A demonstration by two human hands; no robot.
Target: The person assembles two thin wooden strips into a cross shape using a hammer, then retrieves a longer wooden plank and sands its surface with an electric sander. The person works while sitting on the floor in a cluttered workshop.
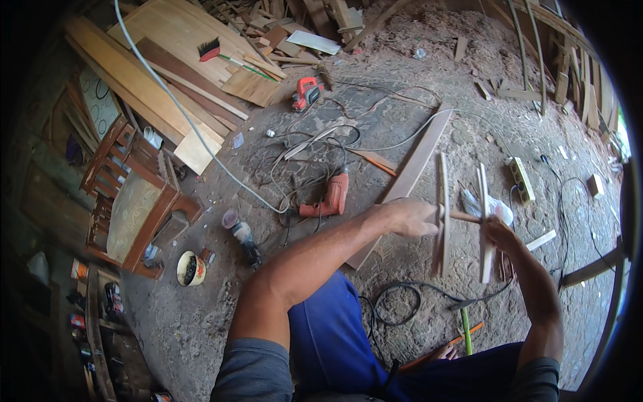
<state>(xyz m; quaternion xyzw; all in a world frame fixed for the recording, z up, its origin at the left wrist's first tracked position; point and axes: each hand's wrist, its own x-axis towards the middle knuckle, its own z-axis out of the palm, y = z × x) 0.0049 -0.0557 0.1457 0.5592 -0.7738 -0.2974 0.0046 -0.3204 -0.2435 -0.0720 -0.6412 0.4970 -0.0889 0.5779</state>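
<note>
The left elbow is sharply bent, and the bare left forearm slants forward and rightward to the left hand, back upward, its fingers reaching toward the right; how tightly they close is hard to tell, as their tips look blurred. The right forearm angles forward and inward from a bent elbow, and the right hand is curled in a grip, near the left hand but apart from it.

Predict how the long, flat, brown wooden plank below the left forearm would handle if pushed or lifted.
The brown wooden plank is probably stiff, since it looks straight and solid. Lying flat, it should slide rather than roll. Its length may make one end dip if lifted off-centre.
</note>
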